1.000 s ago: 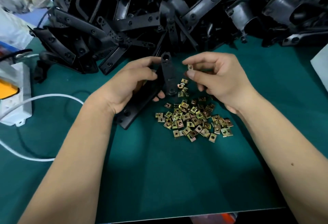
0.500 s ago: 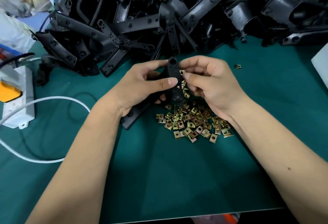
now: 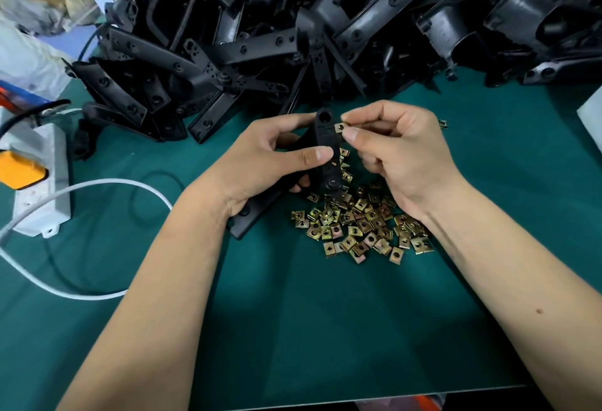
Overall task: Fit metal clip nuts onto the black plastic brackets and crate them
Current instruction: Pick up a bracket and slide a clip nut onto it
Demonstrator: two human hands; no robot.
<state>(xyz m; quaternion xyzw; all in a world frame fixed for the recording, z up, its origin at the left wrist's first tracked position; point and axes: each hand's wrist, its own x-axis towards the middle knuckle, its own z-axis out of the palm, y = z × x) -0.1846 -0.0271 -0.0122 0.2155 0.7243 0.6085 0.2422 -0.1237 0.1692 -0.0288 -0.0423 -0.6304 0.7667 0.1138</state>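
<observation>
My left hand (image 3: 260, 163) grips a long black plastic bracket (image 3: 325, 137), its upper end raised between my hands and its lower end (image 3: 247, 225) resting on the green mat. My right hand (image 3: 400, 153) pinches a small brass-coloured clip nut (image 3: 340, 127) between thumb and forefinger, right against the bracket's upper right edge. Below my hands a loose heap of several clip nuts (image 3: 358, 225) lies on the mat.
A big pile of black brackets (image 3: 293, 36) fills the far side of the table. A white power strip (image 3: 42, 189) with an orange plug and a white cable (image 3: 97, 186) lie at left. One stray nut (image 3: 442, 123) sits right of my hand. The mat's front edge (image 3: 325, 401) is near.
My right hand brought the clip nut from a short way off to the bracket's upper edge. My left hand raised the bracket and closed its thumb across it.
</observation>
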